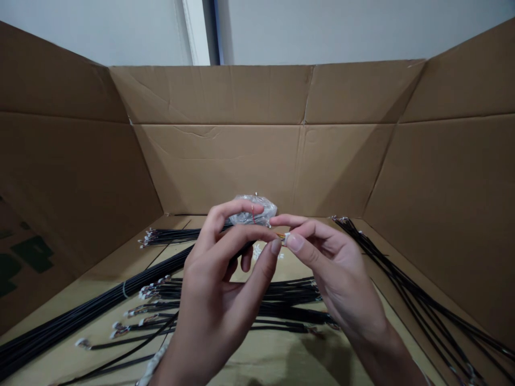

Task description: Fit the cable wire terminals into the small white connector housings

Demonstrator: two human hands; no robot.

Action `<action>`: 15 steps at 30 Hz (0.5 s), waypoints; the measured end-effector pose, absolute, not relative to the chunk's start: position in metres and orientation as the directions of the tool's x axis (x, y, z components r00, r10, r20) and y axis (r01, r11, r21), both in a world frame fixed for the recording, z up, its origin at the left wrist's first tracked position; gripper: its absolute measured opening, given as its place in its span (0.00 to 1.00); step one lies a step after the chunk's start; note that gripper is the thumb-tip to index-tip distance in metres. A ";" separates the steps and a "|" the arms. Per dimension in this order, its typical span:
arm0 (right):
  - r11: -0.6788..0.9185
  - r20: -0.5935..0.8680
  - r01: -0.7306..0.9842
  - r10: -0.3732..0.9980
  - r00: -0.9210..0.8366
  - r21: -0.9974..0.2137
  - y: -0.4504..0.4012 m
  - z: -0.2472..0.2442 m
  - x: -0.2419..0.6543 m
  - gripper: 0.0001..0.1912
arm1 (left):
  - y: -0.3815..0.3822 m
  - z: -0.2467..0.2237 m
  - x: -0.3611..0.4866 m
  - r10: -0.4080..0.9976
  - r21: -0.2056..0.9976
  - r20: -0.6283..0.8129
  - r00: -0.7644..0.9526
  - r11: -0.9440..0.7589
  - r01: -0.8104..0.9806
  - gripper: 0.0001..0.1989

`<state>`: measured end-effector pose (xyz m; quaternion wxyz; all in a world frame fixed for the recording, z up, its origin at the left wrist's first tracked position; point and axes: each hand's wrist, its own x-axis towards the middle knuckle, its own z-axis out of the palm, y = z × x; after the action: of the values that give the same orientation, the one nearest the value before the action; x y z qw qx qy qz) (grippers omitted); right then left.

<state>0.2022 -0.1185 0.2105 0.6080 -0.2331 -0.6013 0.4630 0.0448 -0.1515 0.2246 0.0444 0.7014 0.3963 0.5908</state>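
Both hands meet in mid-air above the work surface. My left hand (225, 268) pinches thin coloured wires (280, 235), orange-yellow among them, between thumb and a finger, with another finger raised above. A small white connector (287, 236) is at the end of these wires, held between the thumb and finger of my right hand (341, 268). How far the wires sit inside the connector cannot be made out. A thin red wire (253, 214) stands up near the left fingertips. Part of the black cable is hidden behind my left hand.
Cardboard walls (225, 96) enclose the surface on three sides. Black cables (153, 292) with white connectors lie below my hands, a tied bundle (100, 292) at left, loose cables (402, 273) at right. Behind are a clear plastic bag (239, 217) and small white pieces (257, 251).
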 end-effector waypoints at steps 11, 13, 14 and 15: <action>0.497 0.536 -0.219 0.824 -0.183 -0.840 -0.117 0.212 0.206 0.01 | -0.148 0.226 0.045 0.652 0.614 0.757 -0.048 -0.685 0.392 0.06; 0.575 0.586 -0.114 0.795 -0.158 -0.810 -0.117 0.213 0.207 0.08 | -0.148 0.226 0.045 0.658 0.626 0.751 -0.052 -0.685 0.373 0.06; 0.627 0.628 -0.057 0.766 -0.136 -0.777 -0.118 0.214 0.207 0.11 | -0.148 0.226 0.045 0.662 0.631 0.748 -0.053 -0.683 0.368 0.06; 0.677 0.673 -0.007 0.731 -0.114 -0.736 -0.119 0.214 0.207 0.11 | -0.148 0.226 0.045 0.666 0.636 0.744 -0.054 -0.681 0.362 0.06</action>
<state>0.2074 -0.1185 0.2135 0.6105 -0.2650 -0.6824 0.3023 0.0448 -0.1482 0.2260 0.1229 0.6767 0.3799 0.6186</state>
